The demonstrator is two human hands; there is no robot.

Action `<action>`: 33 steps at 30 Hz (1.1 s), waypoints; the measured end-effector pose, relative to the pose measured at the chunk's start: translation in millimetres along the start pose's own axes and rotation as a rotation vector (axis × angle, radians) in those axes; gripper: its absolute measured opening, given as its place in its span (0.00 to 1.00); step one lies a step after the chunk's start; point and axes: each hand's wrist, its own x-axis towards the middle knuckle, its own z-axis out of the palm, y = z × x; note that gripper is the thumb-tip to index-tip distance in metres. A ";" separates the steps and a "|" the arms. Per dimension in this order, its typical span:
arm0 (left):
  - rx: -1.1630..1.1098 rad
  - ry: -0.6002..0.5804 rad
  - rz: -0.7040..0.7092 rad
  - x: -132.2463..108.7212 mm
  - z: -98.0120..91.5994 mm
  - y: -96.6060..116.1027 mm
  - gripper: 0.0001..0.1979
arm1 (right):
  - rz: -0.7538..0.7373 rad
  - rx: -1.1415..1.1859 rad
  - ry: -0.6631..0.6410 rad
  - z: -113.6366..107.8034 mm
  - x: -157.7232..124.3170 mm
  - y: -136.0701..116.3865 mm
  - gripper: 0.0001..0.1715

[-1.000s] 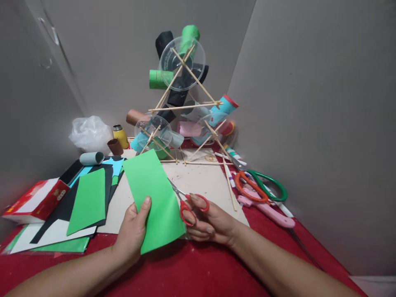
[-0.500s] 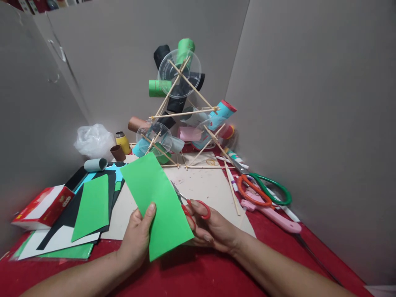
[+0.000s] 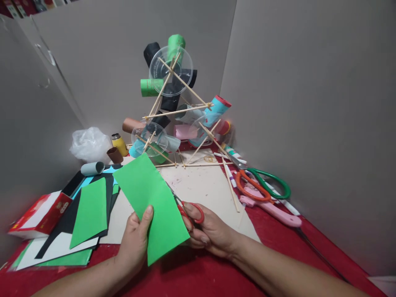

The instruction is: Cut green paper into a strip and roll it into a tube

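Note:
My left hand (image 3: 136, 235) pinches a tilted sheet of green paper (image 3: 154, 206), thumb on top and the other fingers behind it. On the paper's right side, my right hand (image 3: 207, 229) has its fingers in the red handles of small scissors (image 3: 198, 212). The slim metal blades lie along the paper's right edge; part of them is hidden by the sheet. Beyond the hands stands a model of wooden sticks (image 3: 176, 111), with clear plastic discs (image 3: 187, 53) and paper-covered tubes (image 3: 151, 87) in green, black, blue and pink.
Left are a cut green piece (image 3: 89, 214), black and white sheets and a red box (image 3: 40, 214). A plastic bag (image 3: 89, 144) and yellow bottle (image 3: 119, 144) stand behind. Large scissors (image 3: 272, 181) and a pink glue gun (image 3: 275, 210) lie right. Grey panels (image 3: 293, 90) enclose the table.
The view has shifted slightly, so most things sit a little further left. The scissor handles look closer together at the paper's edge. Both hands keep their hold.

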 end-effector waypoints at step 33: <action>0.030 0.019 -0.006 -0.1 2.6 4.9 0.25 | 0.014 0.004 -0.021 5.3 0.0 -6.5 0.25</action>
